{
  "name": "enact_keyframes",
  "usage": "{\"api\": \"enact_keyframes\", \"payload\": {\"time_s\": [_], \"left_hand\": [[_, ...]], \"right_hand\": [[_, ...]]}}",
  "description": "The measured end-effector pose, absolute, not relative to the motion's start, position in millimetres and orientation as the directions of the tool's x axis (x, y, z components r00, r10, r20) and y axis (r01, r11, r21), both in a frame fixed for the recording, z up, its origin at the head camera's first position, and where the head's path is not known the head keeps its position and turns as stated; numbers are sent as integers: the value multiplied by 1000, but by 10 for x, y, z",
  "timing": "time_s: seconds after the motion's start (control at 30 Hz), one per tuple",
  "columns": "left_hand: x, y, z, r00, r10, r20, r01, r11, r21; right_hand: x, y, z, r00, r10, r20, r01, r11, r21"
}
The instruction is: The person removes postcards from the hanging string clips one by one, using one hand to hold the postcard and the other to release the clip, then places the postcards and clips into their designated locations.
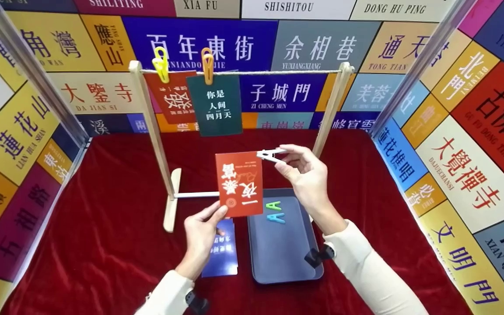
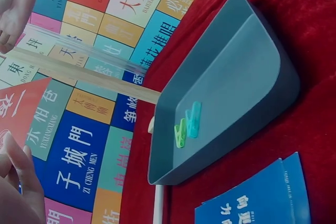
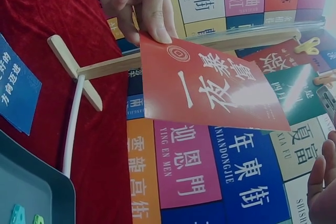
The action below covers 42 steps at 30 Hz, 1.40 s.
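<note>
My left hand [image 1: 201,229] pinches a red card [image 1: 239,183] with white characters by its lower edge, thumb in front. The card is upright before the rack. Between thumb and fingers my right hand [image 1: 309,175] holds a white clothespin [image 1: 271,154]. In the head view its tip meets the card's upper right corner; the right wrist view shows the clothespin [image 3: 326,100] a little apart from the card [image 3: 205,85]. Behind, a yellow clothespin [image 1: 161,65] holds another red card [image 1: 171,98] on the string, and an orange clothespin [image 1: 208,65] holds a dark green card [image 1: 215,107].
A wooden rack [image 1: 149,127] carries the string [image 1: 278,72]. On the red cloth [image 1: 103,227] a dark tray [image 1: 285,249] holds a green clothespin [image 1: 273,205] and a blue clothespin [image 1: 275,217]. Blue cards [image 1: 221,258] lie left of the tray. Printed panels surround the table.
</note>
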State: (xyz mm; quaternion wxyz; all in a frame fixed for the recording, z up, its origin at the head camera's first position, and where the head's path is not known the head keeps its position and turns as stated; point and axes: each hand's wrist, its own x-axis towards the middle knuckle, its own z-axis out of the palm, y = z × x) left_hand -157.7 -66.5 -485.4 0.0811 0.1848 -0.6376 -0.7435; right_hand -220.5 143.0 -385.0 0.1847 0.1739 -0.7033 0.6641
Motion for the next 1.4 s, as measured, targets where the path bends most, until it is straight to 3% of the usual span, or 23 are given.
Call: {"api": "enact_keyframes", "payload": {"time_s": [1.4], "left_hand": [[-1370,-820,-5240,-888,-393,-238,-172,-196,965]], "right_hand": [[-2102,1595,-4578,-916,63,396,-392,65,-918]]}}
